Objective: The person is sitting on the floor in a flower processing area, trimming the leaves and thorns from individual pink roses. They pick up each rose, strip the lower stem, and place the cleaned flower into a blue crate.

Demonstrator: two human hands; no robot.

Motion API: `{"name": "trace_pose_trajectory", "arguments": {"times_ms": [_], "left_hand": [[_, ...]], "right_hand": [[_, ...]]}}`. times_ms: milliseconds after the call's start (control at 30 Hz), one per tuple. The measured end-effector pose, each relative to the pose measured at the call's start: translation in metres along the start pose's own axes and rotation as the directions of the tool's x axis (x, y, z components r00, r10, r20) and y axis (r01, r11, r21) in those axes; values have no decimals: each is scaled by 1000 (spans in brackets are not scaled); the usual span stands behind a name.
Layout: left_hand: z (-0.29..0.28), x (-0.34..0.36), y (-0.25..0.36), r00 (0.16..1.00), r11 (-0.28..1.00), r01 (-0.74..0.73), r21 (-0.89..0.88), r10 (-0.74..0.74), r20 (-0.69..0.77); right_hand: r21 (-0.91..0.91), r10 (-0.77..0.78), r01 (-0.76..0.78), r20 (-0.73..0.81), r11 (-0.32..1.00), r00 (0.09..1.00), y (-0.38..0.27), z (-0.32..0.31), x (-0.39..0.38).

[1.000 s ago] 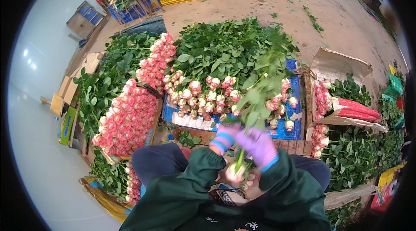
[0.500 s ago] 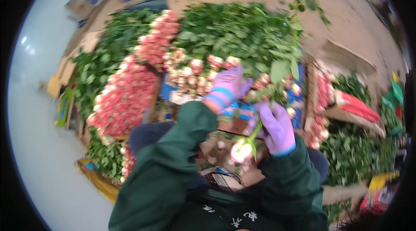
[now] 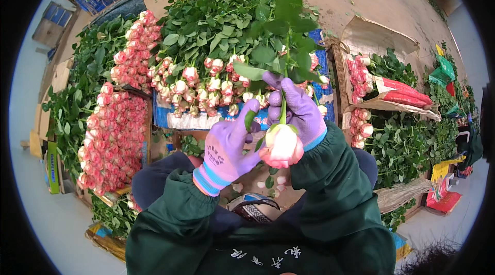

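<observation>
The pink-and-white rose with a leafy green stem hangs bloom toward six o'clock, its stem clasped in the purple-gloved right grip; overtight fingers might crush it. At the bloom's nine, the purple-gloved left grip is half spread; whether it holds the small green leaf, I cannot tell. Its slip could bruise petals. At eleven, piled leafy roses might snag the stem's foliage.

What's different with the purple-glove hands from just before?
The left hand came back from the heaped roses toward the person, beside the held rose. A leaf shows at its fingers; I can't tell if it's held. The right hand still keeps its grip on the stem. The heaped roses look unmoved.
</observation>
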State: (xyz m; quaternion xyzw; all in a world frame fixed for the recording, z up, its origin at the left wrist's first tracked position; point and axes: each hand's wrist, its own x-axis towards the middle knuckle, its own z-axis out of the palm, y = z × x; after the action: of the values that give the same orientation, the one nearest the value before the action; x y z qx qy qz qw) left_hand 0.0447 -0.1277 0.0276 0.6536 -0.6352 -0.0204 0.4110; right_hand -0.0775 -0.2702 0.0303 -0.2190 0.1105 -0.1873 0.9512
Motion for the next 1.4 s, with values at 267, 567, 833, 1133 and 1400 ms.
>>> {"name": "trace_pose_trajectory", "arguments": {"times_ms": [267,567,833,1133,1400], "left_hand": [[-9,1,-2,996,993,-88,-74,88,-12],[18,-33,-9,751,963,-230,143,82,655],[26,-57,-16,746,979,-166,122,44,664],[8,-79,-19,634,975,89,204,-214,743],[-70,-125,39,814,804,574,-154,-540,214]], "right_hand": [[-150,12,-12,0,989,1000,15,15,17],[-954,35,-234,-231,188,972,25,-108,17],[-685,-70,-127,-111,-718,991,39,-100,-20],[-711,-88,501,614,-493,785,59,-135,-37],[-885,-161,146,82,441,983,124,71,-27]]}}
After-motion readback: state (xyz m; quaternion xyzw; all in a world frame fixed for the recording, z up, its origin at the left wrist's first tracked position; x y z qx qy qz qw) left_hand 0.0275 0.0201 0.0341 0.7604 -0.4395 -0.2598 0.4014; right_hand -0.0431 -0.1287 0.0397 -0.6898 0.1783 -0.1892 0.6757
